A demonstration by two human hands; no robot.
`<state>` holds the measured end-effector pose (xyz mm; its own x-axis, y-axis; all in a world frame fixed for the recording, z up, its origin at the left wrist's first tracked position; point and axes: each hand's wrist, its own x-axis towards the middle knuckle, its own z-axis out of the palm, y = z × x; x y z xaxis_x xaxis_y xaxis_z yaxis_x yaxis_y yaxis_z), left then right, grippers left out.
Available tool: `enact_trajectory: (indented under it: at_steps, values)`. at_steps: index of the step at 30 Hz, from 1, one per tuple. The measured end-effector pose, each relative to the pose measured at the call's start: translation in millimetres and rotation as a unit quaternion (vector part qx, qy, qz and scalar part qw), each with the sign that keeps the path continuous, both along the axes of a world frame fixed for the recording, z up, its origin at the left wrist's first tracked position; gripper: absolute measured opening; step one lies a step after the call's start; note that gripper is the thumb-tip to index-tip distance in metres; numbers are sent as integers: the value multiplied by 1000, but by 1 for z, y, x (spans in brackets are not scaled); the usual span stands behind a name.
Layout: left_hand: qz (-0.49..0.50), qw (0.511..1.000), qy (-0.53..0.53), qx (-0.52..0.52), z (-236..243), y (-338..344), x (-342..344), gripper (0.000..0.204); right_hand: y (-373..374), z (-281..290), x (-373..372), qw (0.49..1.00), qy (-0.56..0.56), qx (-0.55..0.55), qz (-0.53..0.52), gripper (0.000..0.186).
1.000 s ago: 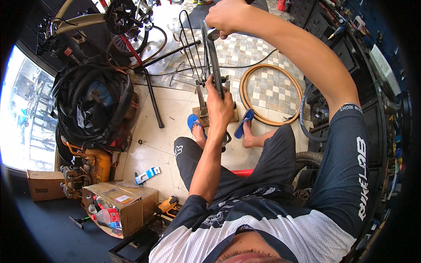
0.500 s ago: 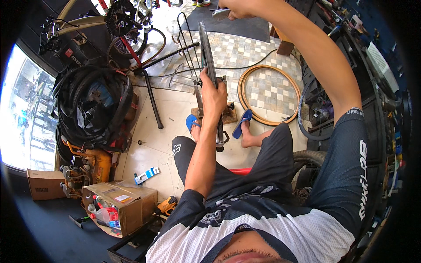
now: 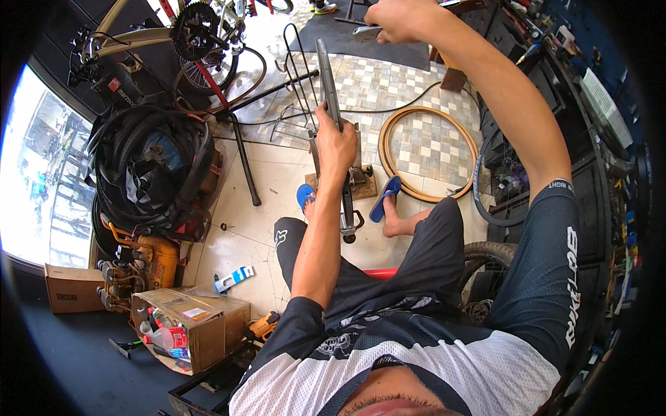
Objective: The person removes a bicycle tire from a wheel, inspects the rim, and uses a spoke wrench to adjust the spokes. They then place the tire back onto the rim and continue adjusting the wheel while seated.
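My left hand [image 3: 336,145] grips a dark wheel rim [image 3: 325,73], seen edge-on and standing upright in a metal stand on a wooden base [image 3: 362,187] between my feet. My right hand [image 3: 395,21] is raised at the top, beyond and right of the rim's upper end, closed on a silver metal tool [image 3: 364,33] whose exact kind I cannot make out. My feet in blue flip-flops [image 3: 387,191] are on either side of the stand.
At left are bicycles [image 3: 198,35], a pile of black tyres [image 3: 146,152], an orange compressor [image 3: 149,260] and a cardboard box of bottles [image 3: 208,329]. Tan tyres [image 3: 429,195] lie at right by a crowded black bench [image 3: 583,159]. Another person's shoe [image 3: 326,8] shows beyond.
My right hand has moved right, away from the rim's top, with the tool. My left hand has shifted slightly up and left along the rim.
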<state>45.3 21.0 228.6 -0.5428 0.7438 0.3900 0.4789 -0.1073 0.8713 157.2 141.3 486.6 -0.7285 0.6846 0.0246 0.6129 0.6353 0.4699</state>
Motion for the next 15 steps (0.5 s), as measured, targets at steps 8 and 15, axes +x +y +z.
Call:
enact_trajectory:
  at_steps: [8, 15]
  values:
    - [-27, 1000, 7, -6, 0, 9, -11, 61, 2, -12, -1, 999, 21, -29, 35, 29]
    - [-95, 985, -145, 4, 9, -22, -19, 75, 13, -51, 43, 997, 72, -22, 28, 30]
